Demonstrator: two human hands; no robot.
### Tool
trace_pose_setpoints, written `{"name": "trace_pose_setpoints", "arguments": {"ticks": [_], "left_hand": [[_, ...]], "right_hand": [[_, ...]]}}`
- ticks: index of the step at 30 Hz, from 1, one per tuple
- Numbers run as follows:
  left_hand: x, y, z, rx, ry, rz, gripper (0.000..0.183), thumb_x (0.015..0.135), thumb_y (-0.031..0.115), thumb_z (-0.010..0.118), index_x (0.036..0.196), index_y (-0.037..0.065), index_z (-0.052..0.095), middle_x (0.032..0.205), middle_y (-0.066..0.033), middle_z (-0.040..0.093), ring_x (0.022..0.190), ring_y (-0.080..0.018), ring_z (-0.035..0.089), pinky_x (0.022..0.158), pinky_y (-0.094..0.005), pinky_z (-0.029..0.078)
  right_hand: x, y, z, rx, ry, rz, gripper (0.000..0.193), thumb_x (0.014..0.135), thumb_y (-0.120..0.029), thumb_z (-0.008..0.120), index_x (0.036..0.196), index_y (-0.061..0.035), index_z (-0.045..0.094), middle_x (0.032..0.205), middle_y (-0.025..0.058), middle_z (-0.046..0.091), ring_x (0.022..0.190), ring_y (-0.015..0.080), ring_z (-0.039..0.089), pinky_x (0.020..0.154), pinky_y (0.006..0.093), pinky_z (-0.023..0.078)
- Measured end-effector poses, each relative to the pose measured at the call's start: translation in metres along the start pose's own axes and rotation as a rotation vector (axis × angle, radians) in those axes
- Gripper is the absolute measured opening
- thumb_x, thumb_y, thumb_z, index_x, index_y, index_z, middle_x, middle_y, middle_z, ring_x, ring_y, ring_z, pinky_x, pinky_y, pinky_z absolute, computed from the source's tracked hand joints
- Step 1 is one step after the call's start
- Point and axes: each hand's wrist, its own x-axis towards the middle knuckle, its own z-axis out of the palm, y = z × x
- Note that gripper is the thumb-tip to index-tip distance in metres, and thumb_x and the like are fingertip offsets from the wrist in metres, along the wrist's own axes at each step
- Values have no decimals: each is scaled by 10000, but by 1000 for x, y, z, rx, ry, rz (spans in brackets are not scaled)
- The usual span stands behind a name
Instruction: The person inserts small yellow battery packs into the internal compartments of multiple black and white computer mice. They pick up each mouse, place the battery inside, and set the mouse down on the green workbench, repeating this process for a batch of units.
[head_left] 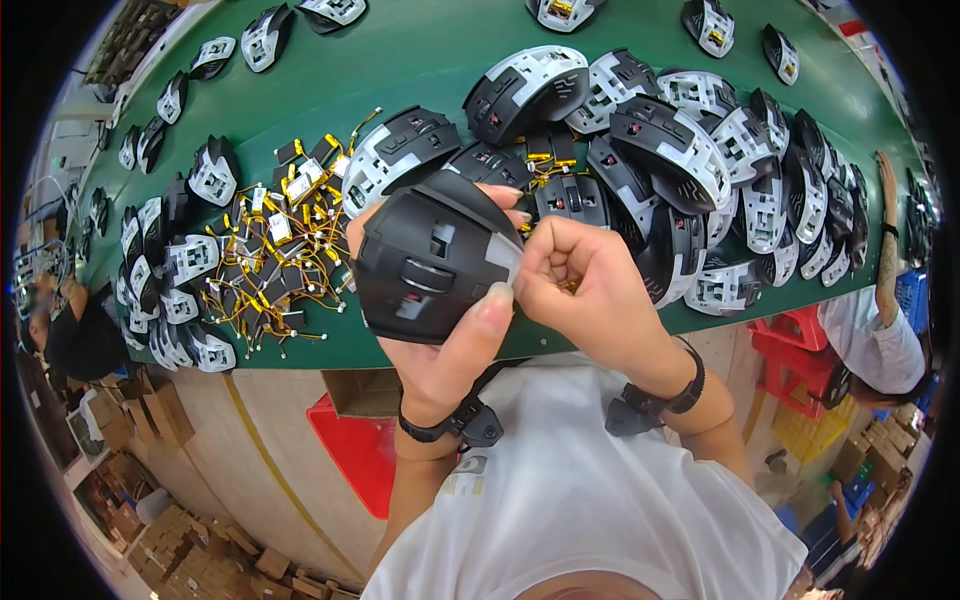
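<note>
My left hand point(458, 345) holds up a black curved plastic housing point(393, 245) with a grey side panel and small slots, its thumb on the near right edge and fingertips showing behind. My right hand point(592, 285) is closed in a pinch against the housing's right edge; whatever lies between those fingertips is hidden. Left of the housing, a loose pile of small battery packs point(282, 228) with yellow tape, thin wires and white connectors lies on the green table point(400, 75). Just beyond my hands stand more black-and-grey housings point(525, 95).
A large cluster of housings point(745, 150) crowds the right of the table, another group point(190, 260) the left. Co-workers' arms point(887, 240) show at the right and far left. Below the near edge are a red stool point(350, 455), an open cardboard box point(365, 392) and red crates point(790, 355).
</note>
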Motion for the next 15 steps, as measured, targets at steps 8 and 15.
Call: {"name": "trace_pose_setpoints", "arguments": {"ticks": [8,15], "left_hand": [[6,7,-4,-64,51,-145,674,745,349,637,1261,-48,462,1162,-260,582,998,-338,635,844,-426,536],[3,10,-3,-78,36,-100,630,752,293,713,1221,-63,488,1148,-233,598,994,-284,640,834,-395,545]], "right_hand": [[-9,7,5,-40,57,-85,173,887,-60,650,986,15,530,853,40,625,670,33,577,570,193,453],[-9,-2,5,-2,6,53,240,894,-68,649,1073,33,525,833,43,648,657,42,587,558,199,457]]}}
